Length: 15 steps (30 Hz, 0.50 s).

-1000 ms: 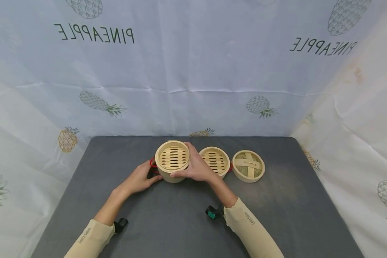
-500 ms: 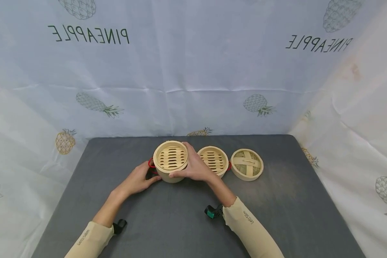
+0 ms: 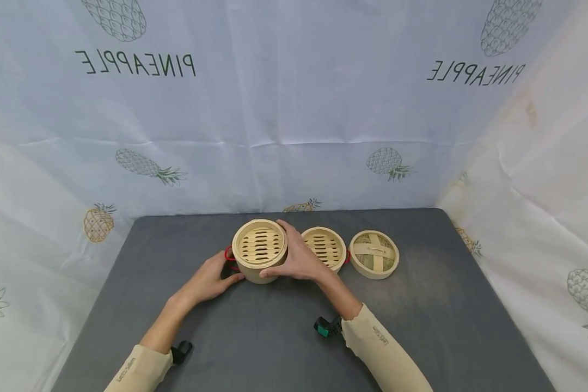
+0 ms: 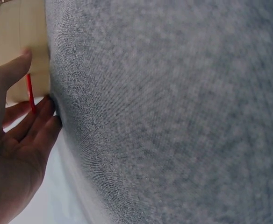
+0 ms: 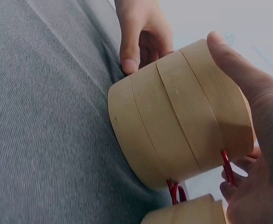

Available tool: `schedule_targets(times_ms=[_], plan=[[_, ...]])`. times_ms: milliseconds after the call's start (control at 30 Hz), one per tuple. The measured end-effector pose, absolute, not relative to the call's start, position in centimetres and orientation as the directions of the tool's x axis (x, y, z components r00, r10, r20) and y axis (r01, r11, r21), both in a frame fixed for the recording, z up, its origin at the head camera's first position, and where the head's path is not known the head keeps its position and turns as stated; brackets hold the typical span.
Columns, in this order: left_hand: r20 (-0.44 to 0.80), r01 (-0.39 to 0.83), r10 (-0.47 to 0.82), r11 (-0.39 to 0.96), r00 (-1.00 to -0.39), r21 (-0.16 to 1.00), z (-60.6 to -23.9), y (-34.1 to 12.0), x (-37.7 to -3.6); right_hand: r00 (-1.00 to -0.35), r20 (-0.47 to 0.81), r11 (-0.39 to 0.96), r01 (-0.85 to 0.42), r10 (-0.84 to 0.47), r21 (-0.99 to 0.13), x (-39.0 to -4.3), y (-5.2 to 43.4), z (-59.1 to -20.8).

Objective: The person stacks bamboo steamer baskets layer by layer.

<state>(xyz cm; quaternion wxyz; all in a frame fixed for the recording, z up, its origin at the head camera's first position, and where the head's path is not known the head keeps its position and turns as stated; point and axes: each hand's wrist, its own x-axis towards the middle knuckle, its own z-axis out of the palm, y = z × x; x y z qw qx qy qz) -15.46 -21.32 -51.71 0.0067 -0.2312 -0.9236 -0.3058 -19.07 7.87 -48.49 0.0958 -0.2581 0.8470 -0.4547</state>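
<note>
Little has shifted since 1 s ago: both hands stay on the stacked steamer (image 3: 259,250), which sits at the table's (image 3: 421,326) far centre. Step looks like seating the upper tier onto the lower one; next move likely needs rims aligned, then release. Right hand (image 3: 298,258) curls round the upper tier, thumb in front. Left hand (image 3: 210,277) braces the base, thumb and fingers pinching by the red loop (image 4: 30,91). Spare tier (image 3: 325,246) and lid (image 3: 374,253) lie right.
</note>
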Motion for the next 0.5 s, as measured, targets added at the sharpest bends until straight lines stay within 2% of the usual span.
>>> schedule_targets(times_ms=[500], plan=[[0.153, 0.429, 0.419, 0.714, -0.895, 0.553, -51.7, -21.5, -15.4, -0.884, 0.055, 0.590, -0.355, -0.464, -0.725, -18.8, 10.8, -47.9]])
